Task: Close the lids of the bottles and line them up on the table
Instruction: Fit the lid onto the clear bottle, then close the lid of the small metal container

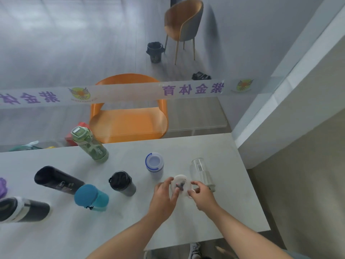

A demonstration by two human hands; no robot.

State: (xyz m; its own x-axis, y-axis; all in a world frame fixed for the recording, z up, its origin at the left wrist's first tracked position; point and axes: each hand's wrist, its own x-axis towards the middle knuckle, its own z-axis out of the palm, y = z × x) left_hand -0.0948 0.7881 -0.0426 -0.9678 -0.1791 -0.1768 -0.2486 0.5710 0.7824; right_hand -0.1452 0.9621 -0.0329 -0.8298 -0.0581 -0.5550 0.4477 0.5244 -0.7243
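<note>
- Both hands hold a round white plastic lid (180,186) above the pale grey desk (214,221). The left hand (164,195) has its fingers (174,193) curled over the lid's left edge; the right hand (202,194) pinches the right edge between thumb and fingertips. Both grips are closed on the lid.
- The lid hangs just in front of a clear, uncapped plastic bottle (200,172), which stands upright near the desk's right edge. Judged from position, this is the bottle the lid belongs to.
- Recommended procedure: free one hand to steady the clear bottle's body, level the lid over the open mouth, seat it flat, then turn until it stops. A tilted start risks a crooked thread.
- The bottle looks light and empty; it is likely to tip if pressed off-centre.
- Other bottles on the desk: a white bottle with a blue-ringed lid (154,165), a black lidded tumbler (122,183), a teal bottle (91,197), a green bottle (89,144), a black cylindrical flask (57,179) and a black-and-silver flask (22,209). They stand scattered, not in a line.
- Surface: matt, smooth, otherwise uncluttered near the hands.
- Room: a glass partition with a frosted band of purple characters (130,93) stands beyond the desk; an orange chair (128,118), a brown chair (183,21) and a small dark bin (155,51) sit on the grey floor.
</note>
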